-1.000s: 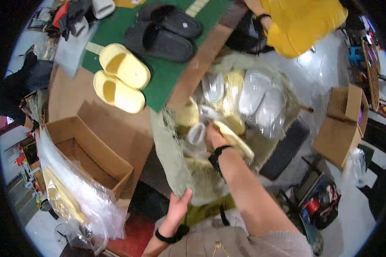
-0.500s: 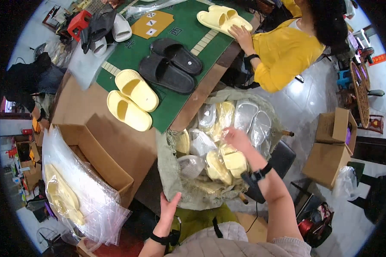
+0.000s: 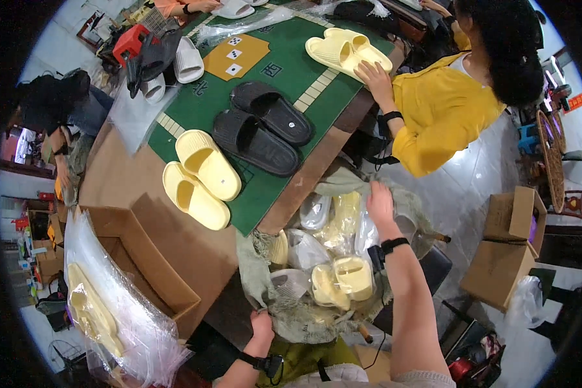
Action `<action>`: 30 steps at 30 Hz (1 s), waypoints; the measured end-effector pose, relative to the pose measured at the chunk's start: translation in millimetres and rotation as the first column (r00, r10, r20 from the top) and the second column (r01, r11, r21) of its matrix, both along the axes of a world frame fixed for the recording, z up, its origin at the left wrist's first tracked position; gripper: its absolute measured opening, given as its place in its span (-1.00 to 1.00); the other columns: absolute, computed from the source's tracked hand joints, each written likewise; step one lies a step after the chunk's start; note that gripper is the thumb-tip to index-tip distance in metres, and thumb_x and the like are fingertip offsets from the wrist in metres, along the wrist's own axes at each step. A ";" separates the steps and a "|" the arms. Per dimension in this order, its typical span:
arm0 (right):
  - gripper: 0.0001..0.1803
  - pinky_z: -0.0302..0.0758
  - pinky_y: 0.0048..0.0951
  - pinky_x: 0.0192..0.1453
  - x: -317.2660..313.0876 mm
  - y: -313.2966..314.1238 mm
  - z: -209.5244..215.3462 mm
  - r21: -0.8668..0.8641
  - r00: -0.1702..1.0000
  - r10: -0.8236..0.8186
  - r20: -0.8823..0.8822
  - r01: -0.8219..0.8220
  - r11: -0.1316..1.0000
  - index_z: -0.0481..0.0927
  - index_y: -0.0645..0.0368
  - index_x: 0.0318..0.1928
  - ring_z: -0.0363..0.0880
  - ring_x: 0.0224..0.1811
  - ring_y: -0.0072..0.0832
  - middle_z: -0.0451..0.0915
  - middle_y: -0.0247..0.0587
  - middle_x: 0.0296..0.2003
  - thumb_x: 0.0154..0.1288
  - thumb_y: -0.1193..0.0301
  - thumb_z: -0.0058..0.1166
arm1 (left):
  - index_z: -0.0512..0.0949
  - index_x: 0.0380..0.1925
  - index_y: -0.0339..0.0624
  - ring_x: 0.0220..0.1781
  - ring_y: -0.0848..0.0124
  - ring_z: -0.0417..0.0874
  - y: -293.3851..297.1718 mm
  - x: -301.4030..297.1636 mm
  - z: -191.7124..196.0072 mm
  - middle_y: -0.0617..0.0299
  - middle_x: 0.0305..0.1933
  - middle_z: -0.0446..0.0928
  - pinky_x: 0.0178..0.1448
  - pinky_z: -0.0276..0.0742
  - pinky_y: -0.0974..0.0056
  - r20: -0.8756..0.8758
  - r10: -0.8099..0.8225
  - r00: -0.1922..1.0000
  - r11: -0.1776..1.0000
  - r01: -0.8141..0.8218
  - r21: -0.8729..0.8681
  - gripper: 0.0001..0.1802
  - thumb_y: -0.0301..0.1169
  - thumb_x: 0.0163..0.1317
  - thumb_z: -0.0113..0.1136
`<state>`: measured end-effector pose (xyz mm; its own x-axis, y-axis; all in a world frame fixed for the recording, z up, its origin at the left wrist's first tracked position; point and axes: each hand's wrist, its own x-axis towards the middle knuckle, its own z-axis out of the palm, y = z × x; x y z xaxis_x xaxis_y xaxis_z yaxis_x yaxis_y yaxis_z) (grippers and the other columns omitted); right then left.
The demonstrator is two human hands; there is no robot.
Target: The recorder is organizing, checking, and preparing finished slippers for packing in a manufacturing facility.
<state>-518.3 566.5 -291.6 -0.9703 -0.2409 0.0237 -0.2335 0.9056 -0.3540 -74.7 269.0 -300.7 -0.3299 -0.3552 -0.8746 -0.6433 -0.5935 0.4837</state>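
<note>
A pale green woven sack (image 3: 255, 275) stands in front of me with its mouth spread wide. Inside lie several pairs of slippers in clear plastic bags, among them yellow slippers (image 3: 354, 278) and a grey-white slipper (image 3: 314, 211). My left hand (image 3: 261, 323) is closed on the sack's near left rim. Across the opening, my right hand (image 3: 380, 204) has its fingers closed on the cloth of the far rim; its fingertips are partly hidden. On the table's green mat rest unwrapped yellow slippers (image 3: 208, 168) and black slippers (image 3: 255, 142).
A cardboard box (image 3: 142, 258) and a stack of clear plastic bags (image 3: 119, 291) stand at the left. A person in yellow (image 3: 446, 113) touches yellow slippers (image 3: 343, 53) at the table's far right. More cartons (image 3: 498, 278) sit on the floor at right.
My right hand has moved from the bagged slippers to the sack's far rim, pulling cloth with it. My left hand, open against the near rim before, has closed on it.
</note>
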 end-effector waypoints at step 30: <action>-0.47 0.36 -0.06 0.23 -2.3 18.5 140.2 -0.189 0.904 -0.339 -0.260 0.297 0.936 0.51 0.13 0.09 0.39 0.15 -0.02 0.53 -0.07 0.03 0.07 0.37 0.30 | -0.03 0.45 -0.26 0.19 -0.07 0.51 -18.9 -68.6 218.1 -0.29 0.25 0.36 0.21 0.44 0.02 0.236 -0.771 0.592 0.492 0.788 -0.371 -0.13 -0.41 0.16 0.12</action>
